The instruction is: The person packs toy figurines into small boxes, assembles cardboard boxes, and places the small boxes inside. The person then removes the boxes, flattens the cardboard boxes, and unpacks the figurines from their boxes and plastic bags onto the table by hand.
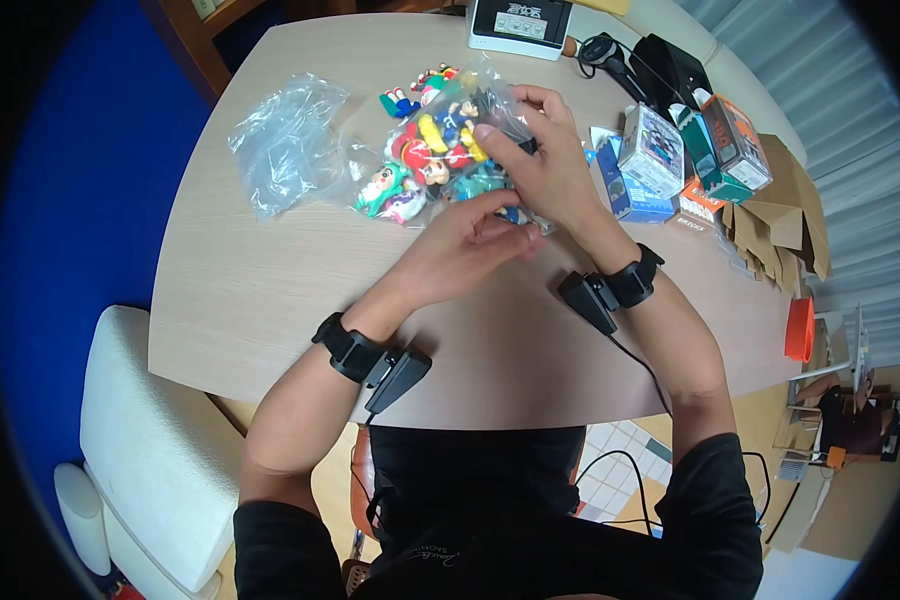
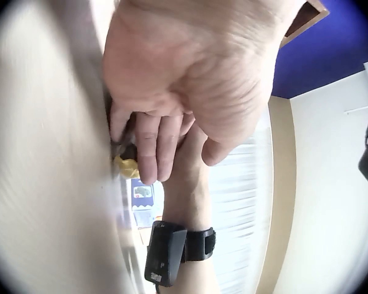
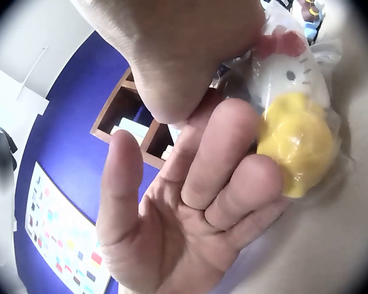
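Several small colourful toy figures lie on the table in a clear plastic bag [image 1: 435, 150]. My right hand [image 1: 560, 170] grips the bag's right side, thumb over the plastic and fingers curled round the far edge. Just below, my left hand [image 1: 455, 250] reaches in beside the bag's near right corner. Seen in the right wrist view, the left palm [image 3: 178, 239] faces the camera, thumb apart and fingers loosely bent beside the bag. A wrapped white cat figure [image 3: 291, 79] with a red bow and yellow body is next to these fingers. The right fingertips are partly hidden.
A crumpled clear bag [image 1: 290, 150] lies to the left. At the right are toy boxes [image 1: 653, 150] and brown cardboard [image 1: 785, 215]. Toward the back stand a white device [image 1: 520, 28] and a black handheld scanner [image 1: 610, 62]. An orange-red container [image 1: 799, 330] sits at the right edge.
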The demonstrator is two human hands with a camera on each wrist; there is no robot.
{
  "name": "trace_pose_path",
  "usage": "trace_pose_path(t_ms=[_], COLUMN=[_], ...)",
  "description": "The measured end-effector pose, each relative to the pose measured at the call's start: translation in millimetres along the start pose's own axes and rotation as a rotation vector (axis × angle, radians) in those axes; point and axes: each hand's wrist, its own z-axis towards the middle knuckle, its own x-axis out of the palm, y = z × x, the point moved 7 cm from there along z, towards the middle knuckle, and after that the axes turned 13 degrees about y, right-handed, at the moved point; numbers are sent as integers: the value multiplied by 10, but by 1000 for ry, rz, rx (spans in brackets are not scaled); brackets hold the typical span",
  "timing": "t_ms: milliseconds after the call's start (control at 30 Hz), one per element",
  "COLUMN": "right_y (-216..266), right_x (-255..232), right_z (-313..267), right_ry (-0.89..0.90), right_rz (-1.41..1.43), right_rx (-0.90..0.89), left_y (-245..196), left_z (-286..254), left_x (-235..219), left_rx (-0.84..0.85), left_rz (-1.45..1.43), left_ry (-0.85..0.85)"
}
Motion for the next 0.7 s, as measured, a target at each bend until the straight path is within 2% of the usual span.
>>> trace_pose_path(t_ms=[67, 200, 267, 400, 467, 567, 700], right_y=[-52, -161, -249, -372, -411, -160, -58], right_x=[25, 108, 156, 193, 187, -40, -394], right_z=[56, 172, 224, 296, 303, 230, 102], right_ry=[-49, -104, -126, -123, -93, -148, -201], right_rz=[159, 120, 192, 217, 363, 424, 484], right_rx=[11, -22, 12, 2, -3, -47, -32], left_y=[26, 98, 111, 173, 228, 268, 237], left_z=[15, 51, 69, 88, 103, 104, 89], left_x=[-73, -179, -215, -308, -346, -415, -379], left_rx=[-21, -21, -10, 24, 41, 68, 103], left_rz=[34, 12, -4, -60, -61, -112, -149], left_ry=[-30, -105, -133, -211, -226, -249, -290])
